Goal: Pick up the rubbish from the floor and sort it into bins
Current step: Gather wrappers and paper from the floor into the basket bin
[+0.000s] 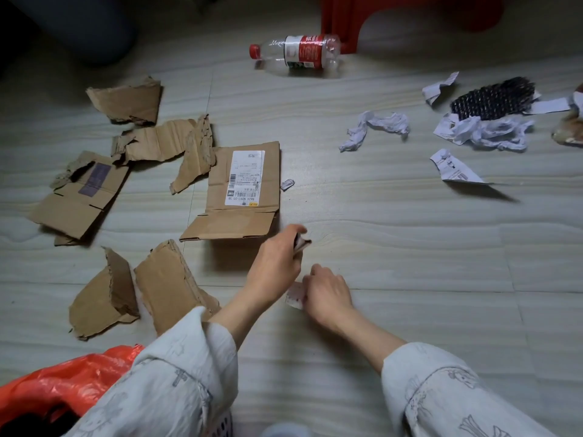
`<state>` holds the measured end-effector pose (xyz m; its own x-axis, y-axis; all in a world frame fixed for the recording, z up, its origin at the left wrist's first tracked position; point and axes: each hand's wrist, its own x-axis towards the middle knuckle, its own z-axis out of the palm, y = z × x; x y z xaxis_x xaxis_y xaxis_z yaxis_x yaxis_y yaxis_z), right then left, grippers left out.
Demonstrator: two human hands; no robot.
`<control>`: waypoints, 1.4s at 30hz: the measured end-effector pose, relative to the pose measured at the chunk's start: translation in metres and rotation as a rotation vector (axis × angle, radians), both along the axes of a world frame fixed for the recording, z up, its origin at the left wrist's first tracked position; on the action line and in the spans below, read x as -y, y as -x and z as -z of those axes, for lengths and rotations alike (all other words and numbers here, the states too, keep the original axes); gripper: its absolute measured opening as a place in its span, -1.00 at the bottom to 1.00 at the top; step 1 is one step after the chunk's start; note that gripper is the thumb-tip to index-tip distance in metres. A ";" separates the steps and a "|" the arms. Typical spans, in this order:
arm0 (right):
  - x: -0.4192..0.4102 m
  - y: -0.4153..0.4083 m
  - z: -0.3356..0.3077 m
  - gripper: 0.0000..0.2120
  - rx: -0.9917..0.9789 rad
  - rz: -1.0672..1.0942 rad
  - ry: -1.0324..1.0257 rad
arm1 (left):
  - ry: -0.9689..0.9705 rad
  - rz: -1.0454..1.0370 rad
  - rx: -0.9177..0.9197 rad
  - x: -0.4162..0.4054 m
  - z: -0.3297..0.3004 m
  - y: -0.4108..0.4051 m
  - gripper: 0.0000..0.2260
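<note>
My left hand [274, 266] is low over the floor, pinching a small paper scrap [301, 242] between its fingers. My right hand [328, 291] is just right of it, fingers closed on another small white scrap [296, 298] that lies against the floor. Several torn cardboard pieces lie to the left, the largest a flattened box with a shipping label [244, 190]. Crumpled white paper [375, 126] and more torn paper [454, 168] lie at the right. An empty plastic bottle [299, 52] with a red cap lies on its side at the back.
A bin lined with an orange plastic bag [63, 383] stands at the lower left by my left sleeve. A red plastic stool [347, 20] stands behind the bottle. A black bristly brush-like object [492, 97] lies among the paper at far right. A tiny scrap [287, 184] lies beside the labelled box.
</note>
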<state>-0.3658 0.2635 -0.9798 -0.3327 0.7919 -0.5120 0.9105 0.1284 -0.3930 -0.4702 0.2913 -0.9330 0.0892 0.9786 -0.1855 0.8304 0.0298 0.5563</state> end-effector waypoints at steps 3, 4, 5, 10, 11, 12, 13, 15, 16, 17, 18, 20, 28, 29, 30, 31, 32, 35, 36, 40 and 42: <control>-0.014 -0.026 -0.002 -0.82 -0.075 0.133 -0.017 | -0.083 -0.030 0.017 -0.034 -0.002 -0.013 -0.72; -0.022 -0.037 -0.002 -0.85 -0.100 0.207 -0.014 | -0.081 -0.030 -0.005 -0.045 -0.001 -0.015 -0.73; -0.030 -0.049 -0.003 -0.85 -0.122 0.283 -0.013 | -0.072 -0.023 -0.040 -0.055 0.001 -0.015 -0.73; -0.076 -0.115 -0.009 -0.90 -0.215 0.644 -0.016 | -0.008 -0.036 -0.254 -0.099 0.025 -0.011 -0.82; -0.085 -0.128 -0.009 -0.75 -0.239 0.712 -0.014 | 0.013 -0.066 -0.298 -0.105 0.030 -0.012 -0.78; -0.094 -0.140 -0.010 -0.64 -0.254 0.756 -0.017 | 0.033 -0.086 -0.369 -0.112 0.037 -0.013 -0.74; -0.102 -0.150 -0.010 -0.57 -0.255 0.779 -0.036 | 0.045 -0.083 -0.469 -0.117 0.043 -0.014 -0.69; -0.116 -0.166 -0.009 -0.48 -0.218 0.782 -0.070 | 0.062 -0.012 -0.699 -0.119 0.052 -0.016 -0.67; -0.123 -0.174 -0.007 -0.46 -0.189 0.771 -0.090 | 0.062 0.029 -0.779 -0.120 0.056 -0.017 -0.70; -0.130 -0.181 -0.005 -0.47 -0.147 0.754 -0.107 | 0.068 0.062 -0.822 -0.120 0.059 -0.019 -0.75; -0.135 -0.187 -0.002 -0.49 -0.108 0.729 -0.138 | 0.064 0.075 -0.834 -0.120 0.061 -0.019 -0.78; -0.145 -0.199 0.003 -0.55 -0.032 0.659 -0.226 | 0.050 0.021 -0.787 -0.124 0.061 -0.018 -0.82; -0.174 -0.237 0.013 -0.44 0.000 0.824 -0.077 | 0.056 -0.116 -0.348 -0.135 0.063 -0.027 -0.88; -0.179 -0.240 0.014 -0.43 0.003 0.831 -0.038 | 0.051 -0.151 -0.237 -0.136 0.062 -0.031 -0.90; -0.183 -0.243 0.015 -0.43 0.025 0.811 -0.011 | 0.069 -0.209 -0.122 -0.137 0.060 -0.038 -0.90; -0.186 -0.245 0.014 -0.43 0.053 0.777 0.007 | 0.114 -0.281 -0.006 -0.139 0.057 -0.045 -0.85; -0.189 -0.246 0.012 -0.42 0.078 0.747 0.017 | 0.181 -0.361 0.121 -0.140 0.054 -0.053 -0.80; -0.192 -0.248 0.009 -0.41 0.102 0.689 0.010 | 0.408 -0.559 0.510 -0.143 0.047 -0.070 -0.76; -0.193 -0.249 0.008 -0.45 0.111 0.666 -0.014 | 0.467 -0.581 0.613 -0.145 0.045 -0.073 -0.73; -0.192 -0.252 0.005 -0.65 0.224 0.517 -0.103 | 0.675 -0.544 0.869 -0.150 0.042 -0.076 -0.69; -0.192 -0.250 0.000 -0.73 0.266 0.461 -0.146 | 0.720 -0.549 0.971 -0.153 0.042 -0.076 -0.71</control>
<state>-0.1159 0.4555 -0.9802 0.1914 0.8939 -0.4053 0.9508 -0.2714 -0.1496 -0.3939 0.4439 -0.9750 0.1061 0.6408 -0.7603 -0.1073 0.7675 0.6320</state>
